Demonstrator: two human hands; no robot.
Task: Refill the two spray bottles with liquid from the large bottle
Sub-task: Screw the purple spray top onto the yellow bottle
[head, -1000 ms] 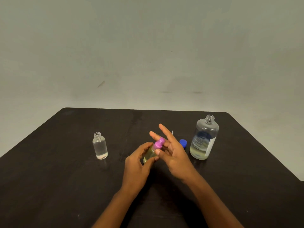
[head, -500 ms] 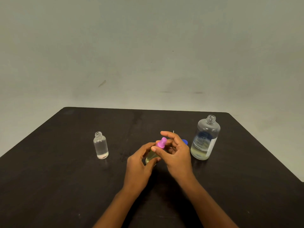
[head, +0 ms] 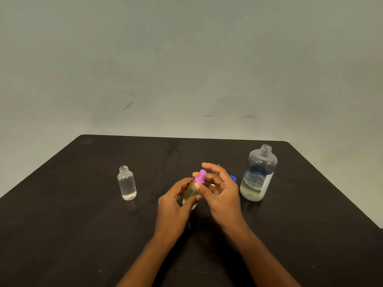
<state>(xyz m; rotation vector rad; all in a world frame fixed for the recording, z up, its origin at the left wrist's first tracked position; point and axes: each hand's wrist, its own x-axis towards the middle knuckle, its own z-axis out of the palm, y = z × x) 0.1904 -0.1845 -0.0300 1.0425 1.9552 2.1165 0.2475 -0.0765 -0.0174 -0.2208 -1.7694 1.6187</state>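
Observation:
At the table's middle my left hand (head: 173, 204) grips a small spray bottle (head: 190, 194) holding yellowish liquid. Its pink spray top (head: 200, 176) is pinched between the thumb and fingers of my right hand (head: 219, 191). A second small clear bottle (head: 126, 183) stands uncapped to the left, with a little clear liquid at its bottom. The large clear bottle (head: 258, 174) stands uncapped at the right, with yellowish liquid in its lower part. A blue cap (head: 233, 178) lies just behind my right hand, mostly hidden.
The dark table (head: 83, 235) ends at a far edge against a plain grey wall, and its right edge slants down toward the near right corner. A thin pale object shows just behind my right fingers.
My right hand's fingers, spread over the pink top a second ago, have curled round it and turned. The left hand and all bottles stay in place.

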